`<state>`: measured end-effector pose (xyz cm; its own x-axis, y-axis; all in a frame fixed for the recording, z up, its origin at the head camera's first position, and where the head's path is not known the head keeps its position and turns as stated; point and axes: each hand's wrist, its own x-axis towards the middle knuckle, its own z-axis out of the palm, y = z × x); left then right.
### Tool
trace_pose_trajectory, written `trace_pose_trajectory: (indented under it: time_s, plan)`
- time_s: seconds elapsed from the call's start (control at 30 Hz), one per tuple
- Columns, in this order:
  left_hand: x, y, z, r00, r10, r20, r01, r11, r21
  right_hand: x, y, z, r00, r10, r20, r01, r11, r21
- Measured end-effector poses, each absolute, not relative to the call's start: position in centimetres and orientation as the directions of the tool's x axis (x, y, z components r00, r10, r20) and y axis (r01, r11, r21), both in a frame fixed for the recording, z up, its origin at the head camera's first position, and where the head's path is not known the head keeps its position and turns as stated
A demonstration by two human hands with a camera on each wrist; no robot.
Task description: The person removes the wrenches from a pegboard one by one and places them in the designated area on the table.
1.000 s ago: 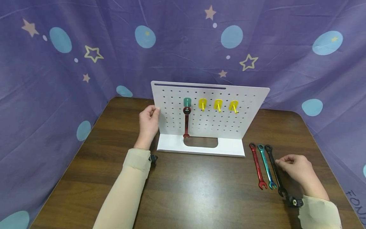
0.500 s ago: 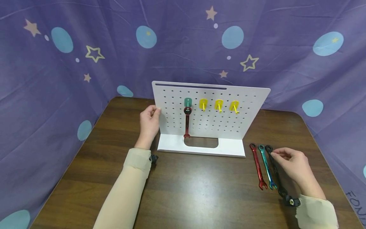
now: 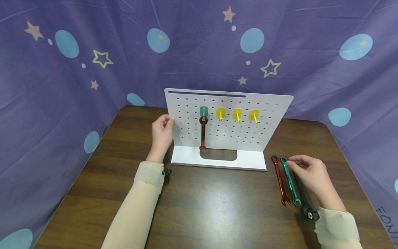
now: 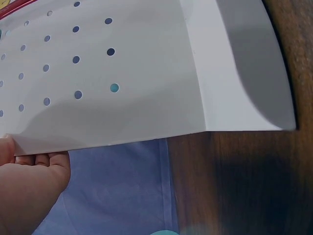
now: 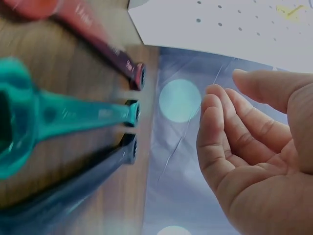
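My left hand point(image 3: 162, 133) pinches the left edge of a white pegboard point(image 3: 189, 141), thumb on the front and fingers behind in the left wrist view. On the table right of the board lie a red wrench point(image 3: 281, 181), a teal wrench point(image 3: 290, 183) and a black wrench point(image 5: 68, 191), side by side. Above the black one hovers my right hand point(image 3: 312, 174), its fingertips near the teal wrench's ring end. The right wrist view shows a gap between that thumb and the loosely bent fingers, with nothing held. In the head view this hand partly hides the black wrench.
A dark red wrench point(image 3: 203, 135) hangs by its ring end from a green hook point(image 3: 203, 110) on the board. To its right are three yellow hooks, including a middle yellow hook point(image 3: 237, 113). A purple curtain point(image 3: 199, 45) surrounds the wooden table point(image 3: 199, 204).
My right hand has moved left and away from me along the black wrench, towards the ring ends. The left hand keeps its hold on the board, and the wrenches lie where they were.
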<state>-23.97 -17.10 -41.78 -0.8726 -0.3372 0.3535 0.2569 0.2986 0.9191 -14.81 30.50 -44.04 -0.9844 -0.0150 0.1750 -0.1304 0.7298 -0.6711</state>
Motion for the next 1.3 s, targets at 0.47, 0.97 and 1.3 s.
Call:
trace_pose_trajectory:
  time_s: [0.47,0.97,1.3]
  plan:
    - [-23.9,-17.0,-41.8,-0.87,-0.334,0.361,0.267,0.297,0.917,-15.2,27.4,-43.7,-0.983,-0.065,0.172,-0.17,0.674,-0.719]
    - [-23.9,-17.2,-41.9,-0.876,-0.334,0.349,0.251,0.303,0.919,-17.1,22.1,-43.2,-0.969,-0.144,0.202,-0.248,0.582,-0.774]
    - [-24.0,-17.2,-42.0,-0.876,-0.329,0.352,0.252,0.31,0.917,-18.4,17.7,-43.2,-0.96,-0.216,0.177,-0.266,0.519,-0.812]
